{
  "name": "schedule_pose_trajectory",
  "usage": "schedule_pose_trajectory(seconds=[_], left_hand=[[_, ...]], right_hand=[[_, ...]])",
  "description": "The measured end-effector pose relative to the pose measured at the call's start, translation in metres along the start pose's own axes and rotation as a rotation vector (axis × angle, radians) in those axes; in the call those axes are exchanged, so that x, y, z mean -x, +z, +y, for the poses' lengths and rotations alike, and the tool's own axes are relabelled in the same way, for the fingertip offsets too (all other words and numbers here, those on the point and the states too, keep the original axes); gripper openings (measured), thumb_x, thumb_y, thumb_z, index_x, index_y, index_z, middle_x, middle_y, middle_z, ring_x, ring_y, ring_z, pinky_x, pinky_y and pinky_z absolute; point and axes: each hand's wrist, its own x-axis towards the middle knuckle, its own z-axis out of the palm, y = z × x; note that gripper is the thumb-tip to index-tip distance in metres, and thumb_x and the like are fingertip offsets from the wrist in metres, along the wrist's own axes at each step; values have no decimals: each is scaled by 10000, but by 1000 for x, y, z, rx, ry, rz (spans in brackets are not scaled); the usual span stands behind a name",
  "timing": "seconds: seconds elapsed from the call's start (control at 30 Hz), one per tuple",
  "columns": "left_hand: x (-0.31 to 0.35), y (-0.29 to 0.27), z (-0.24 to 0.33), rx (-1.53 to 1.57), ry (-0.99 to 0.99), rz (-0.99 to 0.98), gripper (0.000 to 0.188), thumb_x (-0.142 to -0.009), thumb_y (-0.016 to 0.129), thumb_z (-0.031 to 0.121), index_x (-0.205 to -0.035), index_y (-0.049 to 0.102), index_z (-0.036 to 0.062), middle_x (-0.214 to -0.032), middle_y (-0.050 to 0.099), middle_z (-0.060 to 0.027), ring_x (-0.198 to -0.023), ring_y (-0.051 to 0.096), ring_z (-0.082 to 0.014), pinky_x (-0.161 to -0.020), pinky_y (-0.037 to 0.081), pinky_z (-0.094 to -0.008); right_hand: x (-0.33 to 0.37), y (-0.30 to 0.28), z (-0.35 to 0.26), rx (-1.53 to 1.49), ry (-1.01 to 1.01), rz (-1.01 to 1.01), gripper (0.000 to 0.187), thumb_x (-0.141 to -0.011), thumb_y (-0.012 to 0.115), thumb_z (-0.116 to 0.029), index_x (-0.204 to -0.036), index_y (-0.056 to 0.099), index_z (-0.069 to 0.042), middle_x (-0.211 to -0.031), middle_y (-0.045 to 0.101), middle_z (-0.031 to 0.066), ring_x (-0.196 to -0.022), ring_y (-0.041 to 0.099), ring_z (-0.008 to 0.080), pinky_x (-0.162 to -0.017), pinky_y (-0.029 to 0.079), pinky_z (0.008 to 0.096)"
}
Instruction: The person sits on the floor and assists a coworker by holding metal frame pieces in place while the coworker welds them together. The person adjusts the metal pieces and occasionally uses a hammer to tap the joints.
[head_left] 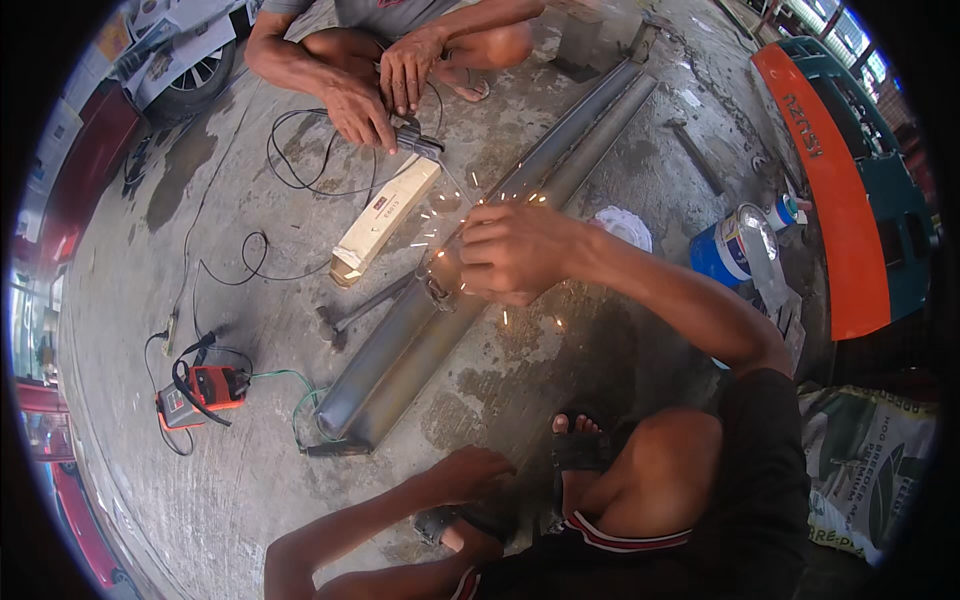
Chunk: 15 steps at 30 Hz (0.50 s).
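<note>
Two grey metal channels (pixel 385 365) lie side by side, slanting across the concrete. My right hand (pixel 515 250) is curled at their middle, fingers closed; what they grip, if anything, is hidden. Beside those fingers a small dark metal piece (pixel 437 290) sits on the channels. Orange sparks fly around my right hand. A co-worker's hand (pixel 362 115) across from me is on a dark electrode holder (pixel 418 140), its thin rod reaching toward the sparks. My left hand (pixel 468 474) hangs low near my foot, fingers loosely extended, with nothing seen in it.
A pale long box (pixel 388 218) and a hammer (pixel 350 310) lie left of the channels. Farther left stands a red-black machine (pixel 208 392) with cables. On the right are a blue can (pixel 722 250), another hammer (pixel 698 160), an orange-green vehicle panel (pixel 835 190) and a sack (pixel 868 470).
</note>
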Motion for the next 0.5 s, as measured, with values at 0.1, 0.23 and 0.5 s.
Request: schedule_pose_trajectory(seconds=[0.1, 0.23, 0.5], left_hand=[[1, 3, -2, -40, -10, -47, 264, -966, 632, 249, -1197, 615, 123, -1126, 660, -103, -1032, 658, -311, -880, 500, -418], [-2, -1, 1, -56, 21, -71, 246, -970, 622, 233, -1188, 621, 118, -1098, 669, -107, -1043, 660, -306, -886, 515, -436], [1, 5, -4, -55, -30, -67, 301, -955, 640, 260, -1222, 606, 124, -1133, 649, -106, -1024, 644, -323, -880, 491, -444]], right_hand=[[0, 5, -2, -14, -3, -4, 108, -756, 709, -192, -783, 669, -95, -786, 676, 19, -842, 686, 188, -854, 500, 350], [0, 7, -12, 72, -17, -65, 122, -775, 684, -259, -779, 641, -145, -760, 579, -11, -805, 628, 161, -754, 513, 370], [-2, 13, -12, -36, -42, -69, 119, -740, 694, -211, -769, 655, -102, -807, 625, 10, -859, 635, 178, -846, 494, 342]])
